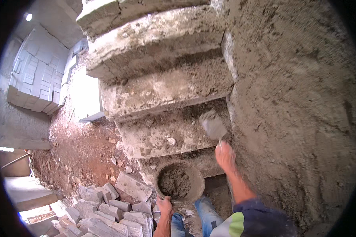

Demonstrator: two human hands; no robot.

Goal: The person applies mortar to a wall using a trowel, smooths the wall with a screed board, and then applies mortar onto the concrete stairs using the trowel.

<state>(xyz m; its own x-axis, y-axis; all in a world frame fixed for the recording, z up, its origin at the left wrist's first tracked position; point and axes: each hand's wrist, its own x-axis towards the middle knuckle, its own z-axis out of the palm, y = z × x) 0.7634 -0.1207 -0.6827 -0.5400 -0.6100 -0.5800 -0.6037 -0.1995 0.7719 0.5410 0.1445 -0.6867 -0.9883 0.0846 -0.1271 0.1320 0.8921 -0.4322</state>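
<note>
My right hand [224, 155] is closed round the handle of a trowel [214, 126]. The trowel's blade, slightly smeared by motion, carries some grey mortar at its tip and is held over a step close to the wall. My left hand [164, 205] grips the near left rim of a round bucket [199, 181]. Wet grey mortar [174, 182] lies inside the bucket, which is in front of my legs. Rough, mortar-splashed concrete steps [162, 136] rise ahead of me.
A freshly coated, rough wall [296, 118] runs along the right side. Many loose blocks [110, 211] are heaped at the lower left. Reddish rubble ground [81, 154] lies left of the steps, with stacked grey blocks [41, 75] beyond.
</note>
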